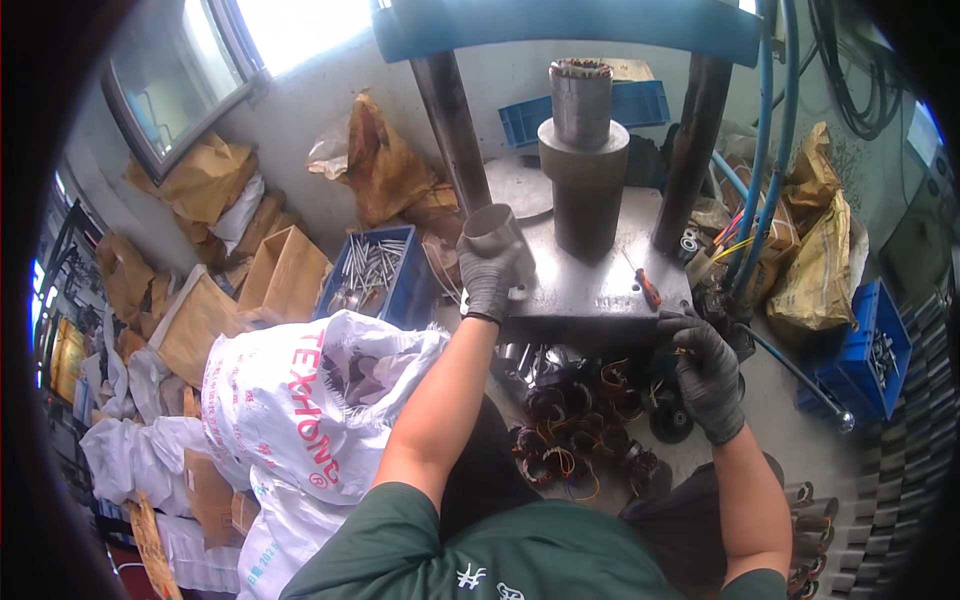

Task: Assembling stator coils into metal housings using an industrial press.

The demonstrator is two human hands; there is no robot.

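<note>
Your left hand (487, 275), in a dark grey work glove, was up at the left front of the bare steel bench (600, 288) of the press, with its fingers curled snugly round a short, hollow, dull-grey metal tube (489, 229). The tube's round mouth showed above your glove, but I couldn't tell whether its lower end was touching the bench or hanging just over it. Your right hand (710, 380), gloved the same, was just off the bench's right front corner with the fingers loosely bent, and honestly I can't tell if they had hold of anything. Near that corner you had a screwdriver with an orange-red handle (648, 289) lying on the plate. Further back, between the two dark round steel posts, stood a thick, stepped grey metal column (586, 195), upright, and on top of it sat a narrower grey metal cylinder (581, 112) with coppery windings peeking out of its upper end. Down below the bench's front edge you had a heap of dark wire-wound rings (570, 420) on the floor. Off to your left were a blue plastic bin full of silvery metal rods (370, 268) and a bulging white woven sack (262, 390).
</note>
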